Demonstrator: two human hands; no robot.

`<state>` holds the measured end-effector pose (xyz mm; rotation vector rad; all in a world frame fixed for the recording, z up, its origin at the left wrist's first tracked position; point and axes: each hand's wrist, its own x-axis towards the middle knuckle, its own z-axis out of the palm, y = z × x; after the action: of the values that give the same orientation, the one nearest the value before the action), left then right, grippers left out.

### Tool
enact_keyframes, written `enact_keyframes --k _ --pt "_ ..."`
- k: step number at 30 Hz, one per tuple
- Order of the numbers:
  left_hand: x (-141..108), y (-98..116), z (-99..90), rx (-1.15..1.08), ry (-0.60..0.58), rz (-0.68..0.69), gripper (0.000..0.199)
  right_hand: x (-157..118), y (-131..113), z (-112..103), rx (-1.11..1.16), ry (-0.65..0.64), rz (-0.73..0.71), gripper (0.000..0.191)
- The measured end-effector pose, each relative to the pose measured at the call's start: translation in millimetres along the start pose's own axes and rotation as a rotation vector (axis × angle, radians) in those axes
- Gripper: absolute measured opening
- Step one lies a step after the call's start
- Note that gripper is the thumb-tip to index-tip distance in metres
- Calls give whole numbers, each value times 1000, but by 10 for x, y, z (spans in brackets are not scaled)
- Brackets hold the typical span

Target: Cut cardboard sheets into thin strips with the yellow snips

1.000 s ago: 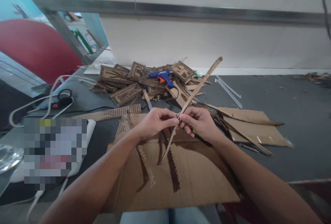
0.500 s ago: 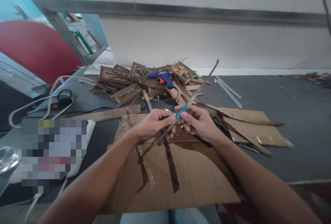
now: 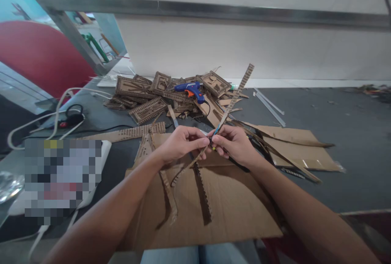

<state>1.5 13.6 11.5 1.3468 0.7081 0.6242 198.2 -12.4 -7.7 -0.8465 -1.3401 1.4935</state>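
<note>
Between my two hands is a long, narrow strip of corrugated cardboard (image 3: pixel 238 91) with a blue patch near its middle. My left hand (image 3: pixel 187 144) pinches it with thumb and fingers, and its lower end curls down toward me. My right hand (image 3: pixel 233 144) pinches it close beside the left, the fingertips nearly touching. The upper part of the strip rises away to the right, ridged side showing. Under my hands lies a large cardboard sheet (image 3: pixel 244 211), with loose curled strips on it. A dark tool with a yellow spot is mostly hidden beneath my right hand.
Behind my hands, a blue glue gun (image 3: pixel 191 89) rests on a heap of cardboard panels (image 3: pixel 148 111). Clear glue sticks (image 3: pixel 270 107) lie right of it, and a folded cardboard piece (image 3: pixel 296 146) nearer. A blurred-out device (image 3: pixel 64 178) and white cables (image 3: pixel 58 121) occupy the left.
The strip has turned in my fingers, so its ridged face shows and the blue patch is mostly covered. My hands have drawn closer together. A curled strip below them has shifted.
</note>
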Motion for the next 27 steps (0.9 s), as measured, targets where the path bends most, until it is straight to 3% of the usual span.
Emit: enact_keyframes --k 14,22,27 --pt "-7 -13 -19 4 -5 14 34 16 57 -19 59 28 -46 28" --pt "8 -13 16 139 153 65 36 -14 -61 50 -4 -25 49 35" --pt "2 -33 3 118 151 67 36 -20 -70 62 -8 -63 60 36"
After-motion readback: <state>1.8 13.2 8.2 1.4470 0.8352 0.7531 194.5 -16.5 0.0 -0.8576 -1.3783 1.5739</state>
